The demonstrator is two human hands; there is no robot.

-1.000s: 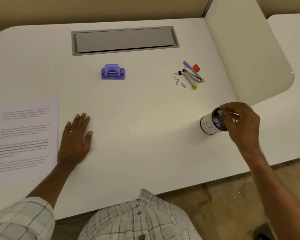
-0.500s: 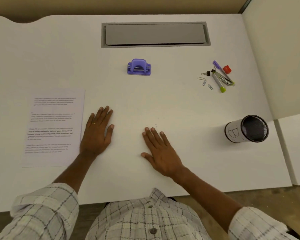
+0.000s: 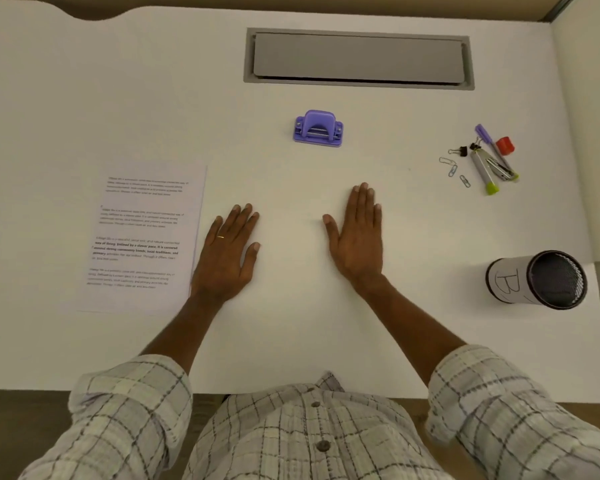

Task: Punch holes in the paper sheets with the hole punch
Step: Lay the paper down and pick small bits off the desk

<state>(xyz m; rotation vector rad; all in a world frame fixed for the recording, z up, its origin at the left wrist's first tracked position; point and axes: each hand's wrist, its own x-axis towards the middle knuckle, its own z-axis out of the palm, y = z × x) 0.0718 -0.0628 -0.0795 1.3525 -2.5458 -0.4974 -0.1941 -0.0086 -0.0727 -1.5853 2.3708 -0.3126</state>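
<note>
Both hands flat and empty on the white worktop (image 3: 84, 98), left hand (image 3: 227, 252) just beside the printed paper sheets (image 3: 142, 237), right hand (image 3: 357, 237) below the purple plastic hole punch (image 3: 318, 129).

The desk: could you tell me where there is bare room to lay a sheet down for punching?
Bare desk lies between the left hand and right hand, up to the hole punch, and left of the punch above the paper sheets. The right side is crowded: clips and pens, and the pen cup.
</note>
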